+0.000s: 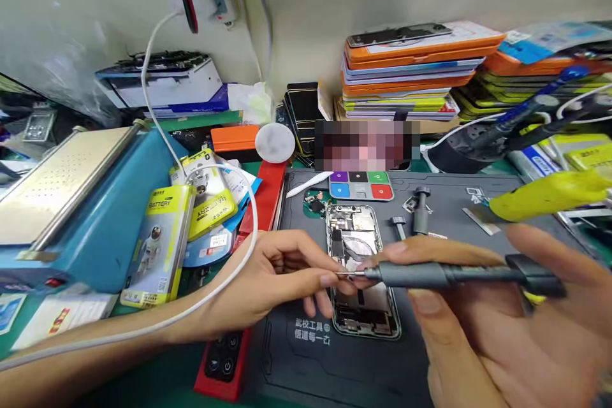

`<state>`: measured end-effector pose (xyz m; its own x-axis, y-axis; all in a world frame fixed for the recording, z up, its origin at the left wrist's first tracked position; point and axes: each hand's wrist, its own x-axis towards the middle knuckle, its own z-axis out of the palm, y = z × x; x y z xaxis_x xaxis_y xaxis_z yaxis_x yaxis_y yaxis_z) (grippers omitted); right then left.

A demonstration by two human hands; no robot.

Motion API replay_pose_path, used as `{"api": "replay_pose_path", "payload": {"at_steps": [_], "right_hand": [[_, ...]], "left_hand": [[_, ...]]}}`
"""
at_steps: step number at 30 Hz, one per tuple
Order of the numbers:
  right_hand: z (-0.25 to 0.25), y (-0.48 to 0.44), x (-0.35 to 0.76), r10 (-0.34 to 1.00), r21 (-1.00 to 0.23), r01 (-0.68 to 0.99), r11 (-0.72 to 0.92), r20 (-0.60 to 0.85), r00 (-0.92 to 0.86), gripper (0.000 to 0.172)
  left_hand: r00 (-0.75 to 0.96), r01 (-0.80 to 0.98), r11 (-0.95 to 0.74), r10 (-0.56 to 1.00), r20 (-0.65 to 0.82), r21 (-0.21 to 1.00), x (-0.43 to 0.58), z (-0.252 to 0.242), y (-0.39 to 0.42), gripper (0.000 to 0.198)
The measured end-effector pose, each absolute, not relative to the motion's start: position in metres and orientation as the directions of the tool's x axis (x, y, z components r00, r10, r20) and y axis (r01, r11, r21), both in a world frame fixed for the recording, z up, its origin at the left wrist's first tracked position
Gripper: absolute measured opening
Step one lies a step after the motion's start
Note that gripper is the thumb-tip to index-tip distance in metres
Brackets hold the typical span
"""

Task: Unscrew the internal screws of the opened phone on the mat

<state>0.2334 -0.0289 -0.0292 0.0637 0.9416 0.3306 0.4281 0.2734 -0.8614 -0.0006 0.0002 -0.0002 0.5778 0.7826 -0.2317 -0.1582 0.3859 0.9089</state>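
Dark-grey metal screwdriver (pixel 415 274), cylindrical with a flared end, lies level in the head view, clamped between thumb and fingers of the right hand (pixel 482 325). Left hand (pixel 282 274): thumb and forefinger pinched together on its thin steel bit tip; can't tell if anything tiny sits between.

Silver-rimmed rectangular phone body (pixel 368 299), cover off, lies right under both hands on the dark-grey printed mat (pixel 335 376). Innards bare: matte black, shiny metal, pale coil.

Risk, my read: pinch slackens, bit skids and gouges those exposed parts, or something tiny drops in among them. Second: smooth white cable (pixel 253 229) arcs across the left forearm; a snag there would jerk the pinch.

Far side of phone: flat tray with coloured squares (pixel 361 186). Right: rounded bright-yellow handle (pixel 549 194). Left: glossy yellow battery box (pixel 162 236), then blue wedge-shaped machine (pixel 115 248) with perforated tan plate.
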Motion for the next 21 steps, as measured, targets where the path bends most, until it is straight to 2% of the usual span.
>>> {"api": "replay_pose_path", "payload": {"at_steps": [14, 21], "right_hand": [[-0.026, -0.025, 0.231, 0.941, -0.854, 0.438, 0.282, 0.335, 0.047, 0.083], [-0.018, -0.031, 0.217, 0.913, -0.783, 0.513, 0.352, 0.407, -0.004, 0.076]], "left_hand": [[0.578, -0.194, 0.447, 0.771, -0.266, 0.873, 0.0, 0.003, 0.004, 0.018], [0.588, -0.165, 0.412, 0.771, -0.246, 0.896, -0.002, 0.004, 0.003, 0.017]]}}
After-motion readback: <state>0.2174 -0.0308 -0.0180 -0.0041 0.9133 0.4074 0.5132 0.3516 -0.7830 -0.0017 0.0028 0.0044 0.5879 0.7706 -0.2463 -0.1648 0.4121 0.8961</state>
